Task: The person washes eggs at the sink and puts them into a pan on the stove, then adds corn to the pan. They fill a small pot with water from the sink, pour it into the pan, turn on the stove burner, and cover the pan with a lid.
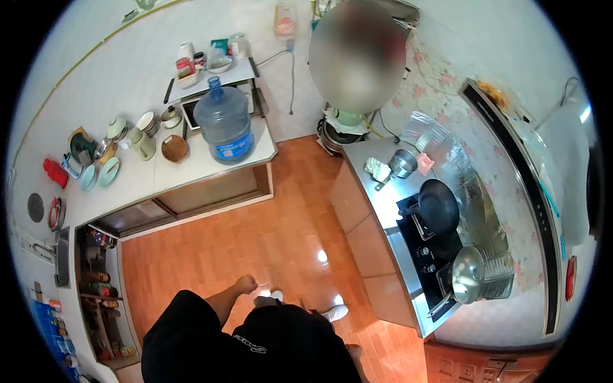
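My left hand (244, 285) hangs in front of my body above the tiled floor. Its fingers look curled into a loose fist, and nothing shows in it. At my right side, only a small part of my right hand (354, 350) is visible beside the black shirt (274, 345); its fingers cannot be made out. Neither hand touches any object that I can see. Nearest on the right is the stove counter (414, 305), with a black wok (438, 207) and a steel pan (468, 274) on the burners.
A large blue water bottle (223, 121) stands on the left counter (169, 177), near bowls and a brown round dish (174, 148). A steel pot (403, 164) sits on the stove counter's far end. Open shelves (102, 300) hold bottles at left. The sink (62, 256) is beyond.
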